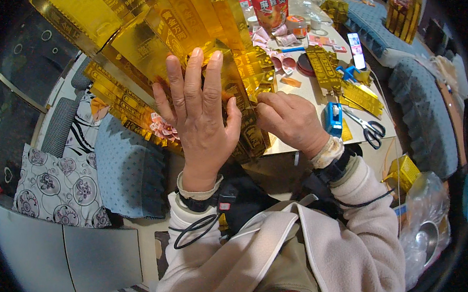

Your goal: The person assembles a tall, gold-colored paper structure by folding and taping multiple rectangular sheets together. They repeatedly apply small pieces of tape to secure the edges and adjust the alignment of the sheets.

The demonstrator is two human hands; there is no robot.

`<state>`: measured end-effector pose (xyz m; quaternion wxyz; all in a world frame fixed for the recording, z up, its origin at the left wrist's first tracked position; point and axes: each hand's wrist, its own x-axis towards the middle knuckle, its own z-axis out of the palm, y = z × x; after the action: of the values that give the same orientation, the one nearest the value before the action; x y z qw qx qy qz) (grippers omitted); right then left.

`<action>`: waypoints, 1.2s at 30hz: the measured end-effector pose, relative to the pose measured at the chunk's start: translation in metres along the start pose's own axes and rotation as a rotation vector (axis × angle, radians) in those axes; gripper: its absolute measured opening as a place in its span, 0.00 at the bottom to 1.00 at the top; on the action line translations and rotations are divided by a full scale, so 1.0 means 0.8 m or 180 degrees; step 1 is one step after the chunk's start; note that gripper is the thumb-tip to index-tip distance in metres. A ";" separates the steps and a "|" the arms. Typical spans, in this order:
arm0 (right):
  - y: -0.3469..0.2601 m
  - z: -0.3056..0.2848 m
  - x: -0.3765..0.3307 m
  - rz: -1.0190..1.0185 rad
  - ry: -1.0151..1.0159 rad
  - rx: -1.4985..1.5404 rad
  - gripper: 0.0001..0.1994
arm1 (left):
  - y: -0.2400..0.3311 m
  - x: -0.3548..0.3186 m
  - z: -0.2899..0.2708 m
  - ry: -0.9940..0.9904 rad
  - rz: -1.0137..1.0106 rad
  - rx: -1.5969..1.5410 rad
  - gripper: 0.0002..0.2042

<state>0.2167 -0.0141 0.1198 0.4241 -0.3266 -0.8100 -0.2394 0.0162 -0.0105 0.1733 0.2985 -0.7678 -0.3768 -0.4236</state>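
Note:
A large folded structure of shiny gold foil paper stands in front of me, made of embossed strips and panels. My left hand lies flat against its near face, fingers stretched upward and thumb out to the side. At the lower right edge of the foil, my right hand is closed, its fingertips curled at the gold paper. What exactly lies between those fingers is hidden. A pink paper flower sits on the foil, left of my left wrist.
On the white table lie a blue tape dispenser, scissors, a phone, gold strips and pink paper pieces. A red food packet stands farther back. Blue-covered seats flank the table; a plastic bag sits lower right.

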 end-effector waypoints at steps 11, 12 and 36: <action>0.013 -0.021 -0.030 0.1893 0.0122 0.1617 0.10 | 0.005 0.003 -0.005 -0.0168 -0.0067 0.0150 0.41; 0.019 -0.026 -0.043 0.2007 0.0117 0.1718 0.08 | 0.006 0.003 -0.006 -0.0191 -0.0084 0.0153 0.40; 0.088 -0.099 -0.394 0.5283 0.0063 0.1981 0.03 | 0.071 -0.075 -0.005 -0.0261 0.0200 -0.0478 0.16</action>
<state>0.4450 -0.1221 -0.0970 0.5376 -0.6767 -0.3366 0.3738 0.0403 -0.0633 0.1149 0.2377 -0.8162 -0.3316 -0.4092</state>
